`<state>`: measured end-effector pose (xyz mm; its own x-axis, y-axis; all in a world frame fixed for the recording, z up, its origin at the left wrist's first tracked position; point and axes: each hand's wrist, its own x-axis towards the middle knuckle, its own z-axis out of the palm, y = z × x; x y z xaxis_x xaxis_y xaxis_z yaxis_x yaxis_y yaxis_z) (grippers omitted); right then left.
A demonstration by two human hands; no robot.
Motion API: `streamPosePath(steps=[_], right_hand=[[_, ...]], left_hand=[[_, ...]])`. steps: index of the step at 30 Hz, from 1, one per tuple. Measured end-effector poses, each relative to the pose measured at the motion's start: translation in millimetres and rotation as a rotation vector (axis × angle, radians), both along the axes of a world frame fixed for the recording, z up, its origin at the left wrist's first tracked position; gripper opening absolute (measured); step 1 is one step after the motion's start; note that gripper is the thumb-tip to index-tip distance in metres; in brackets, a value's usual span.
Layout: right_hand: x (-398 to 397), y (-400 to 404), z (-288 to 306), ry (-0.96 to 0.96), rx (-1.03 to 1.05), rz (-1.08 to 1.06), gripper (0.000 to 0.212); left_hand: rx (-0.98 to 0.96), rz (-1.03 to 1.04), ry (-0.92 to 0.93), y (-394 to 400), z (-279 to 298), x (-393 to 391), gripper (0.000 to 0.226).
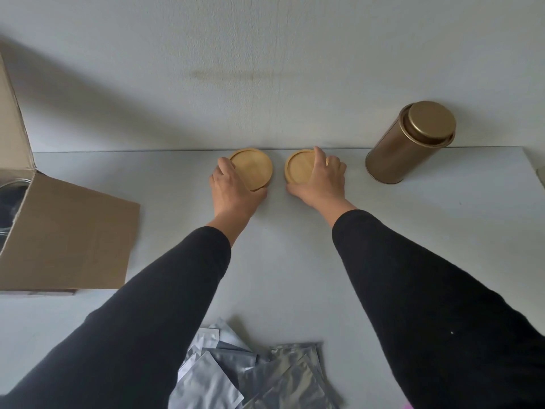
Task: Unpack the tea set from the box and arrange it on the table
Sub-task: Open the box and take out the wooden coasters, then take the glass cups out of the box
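**Hands on two wooden coasters at the table's far edge**

Both hands reach to the middle of the frame. Our left hand [234,190] curls loosely over the left wooden coaster [253,168], fingers on its left rim, thumb at the near edge; the fingertips are hidden behind the hand, so we cannot tell how firm the hold is. Our right hand [320,181] covers the right side of the right wooden coaster [299,167], fingers draped over the far rim, thumb at the near rim. Both arms stretch forward in black sleeves [182,290].

Each coaster is round, pale wood, with a raised lip; they lie side by side, near but apart, against the wall. At right stands a gold tea tin [408,143], lid seated askew. At far left the open cardboard box [65,231] is cut off; its dark contents are hard to make out. Silver foil sachets [259,373] lie heaped at the bottom edge on the white table [295,246].
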<state>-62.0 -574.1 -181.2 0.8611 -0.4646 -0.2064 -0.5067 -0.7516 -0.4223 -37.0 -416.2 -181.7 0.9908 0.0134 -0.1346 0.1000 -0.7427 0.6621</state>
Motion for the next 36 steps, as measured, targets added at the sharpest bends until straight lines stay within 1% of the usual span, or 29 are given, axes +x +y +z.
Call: streamPosePath(steps=[7,12,16,20,24,27,29,33,36], right_hand=[[-2.0,3.1,0.5,0.004,-0.004,-0.012,0.103],[-17.3,10.7,7.9,-0.028,-0.094,-0.005,0.099],[-22.9,27.2,34.8,-0.085,-0.12,-0.011,0.09],[-27.3,56.9,72.8,-0.13,-0.122,-0.008,0.087],[-35.4,107.5,111.6,-0.175,-0.113,0.015,0.083],[-42.9,158.6,132.7,-0.191,-0.1,0.017,0.08],[-46.4,198.8,141.0,-0.19,-0.093,0.038,0.08],[-54.2,284.7,147.9,-0.163,-0.076,0.161,0.079],[-60.2,339.3,139.9,-0.131,-0.062,0.265,0.078]], left_hand=[[-0.035,-0.043,0.022,7.5,1.5,-1.8,0.072],[-0.08,-0.026,0.069,22.1,11.0,-6.9,0.075],[-0.098,0.001,0.072,42.6,33.0,-12.3,0.075],[-0.131,0.003,0.022,69.9,69.2,-17.1,0.07],[-0.113,-0.047,-0.06,115.4,107.3,-27.7,0.067],[-0.077,-0.081,-0.127,166.5,131.6,-38.8,0.066],[-0.059,-0.067,-0.15,207.5,143.1,-45.5,0.063],[0.042,-0.028,-0.196,296.0,148.8,-53.5,0.053],[0.097,0.005,-0.151,354.3,136.2,-54.3,0.052]])
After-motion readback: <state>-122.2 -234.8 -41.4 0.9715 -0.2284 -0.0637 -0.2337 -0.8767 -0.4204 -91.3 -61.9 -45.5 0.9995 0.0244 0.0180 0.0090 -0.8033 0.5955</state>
